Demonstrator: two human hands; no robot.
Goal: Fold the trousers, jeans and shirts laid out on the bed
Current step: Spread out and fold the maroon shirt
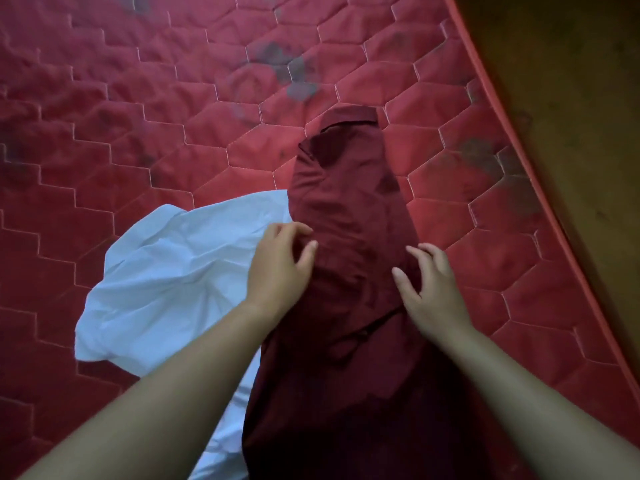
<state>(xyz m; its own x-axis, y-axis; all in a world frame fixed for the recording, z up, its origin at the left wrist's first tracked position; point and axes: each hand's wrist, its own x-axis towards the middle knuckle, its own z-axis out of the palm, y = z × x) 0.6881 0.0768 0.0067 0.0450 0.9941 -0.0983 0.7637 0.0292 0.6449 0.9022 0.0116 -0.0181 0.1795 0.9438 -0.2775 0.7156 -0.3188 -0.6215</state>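
Your left hand and right hand rest loose-fingered, gripping nothing, on the dark maroon cloth shirt. It's soft, light and floppy, I'd say; pinch both side edges.

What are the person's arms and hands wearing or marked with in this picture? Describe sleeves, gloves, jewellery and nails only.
Both arms are bare to the frame's edge: no sleeve shows on the left forearm or the right forearm. The left hand and right hand are ungloved, with no ring, watch or bracelet visible. The nails look short and unpainted.
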